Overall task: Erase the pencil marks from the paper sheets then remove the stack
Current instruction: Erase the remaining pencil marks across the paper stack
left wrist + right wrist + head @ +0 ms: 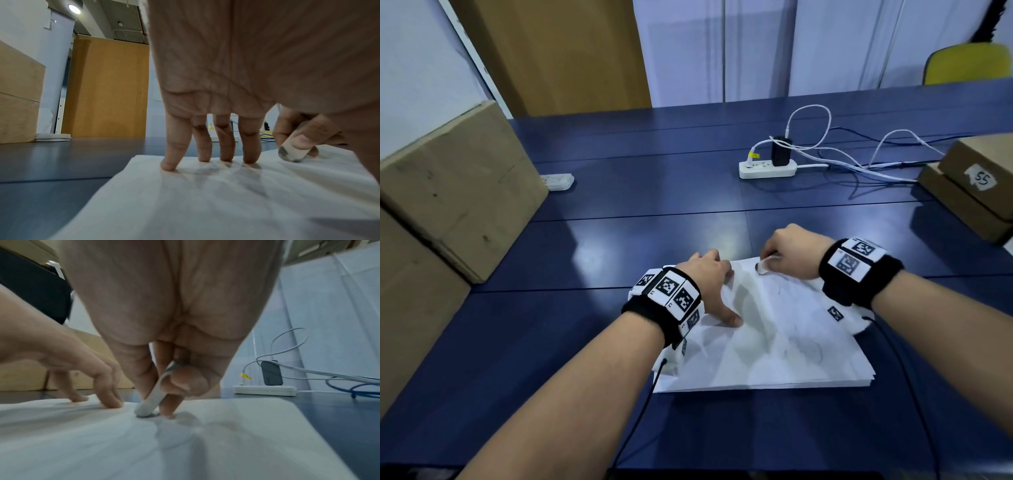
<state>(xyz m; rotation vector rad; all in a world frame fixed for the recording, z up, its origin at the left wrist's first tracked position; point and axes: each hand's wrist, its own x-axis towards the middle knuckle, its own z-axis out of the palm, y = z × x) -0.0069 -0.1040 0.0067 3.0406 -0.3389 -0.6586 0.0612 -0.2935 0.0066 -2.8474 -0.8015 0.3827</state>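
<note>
Erasing step in hand, by the look of it. Right hand (792, 251) pinching a white eraser (763, 268), thumb and fingers curled round it, its grey-smudged tip down on the top sheet near the far edge of the stack (774, 342). Left hand (709, 284) spread flat, fingers (225, 142) straight and pressing the paper just beside the eraser, holding nothing, only pinning the sheet. Stack lying on the blue counter (551, 342) right in front, near edges slightly fanned.

Faint pencil marks (811, 353) showing lower on the top sheet, so erasing likely far from done, and removal of the stack not yet begun. Next move probably calls for short rubbing strokes with the pinning fingers kept close, to stop the thin paper buckling; then shifting both hands toward the nearer marks.

Hard to make out: the mark under the eraser tip, hidden by the fingers; number of sheets; any marks on lower sheets. Right corner of the stack covered by the wrist band (856, 270). Right wrist view blurred. Boxes (448, 192) and power strip (767, 168) well apart from the work.
</note>
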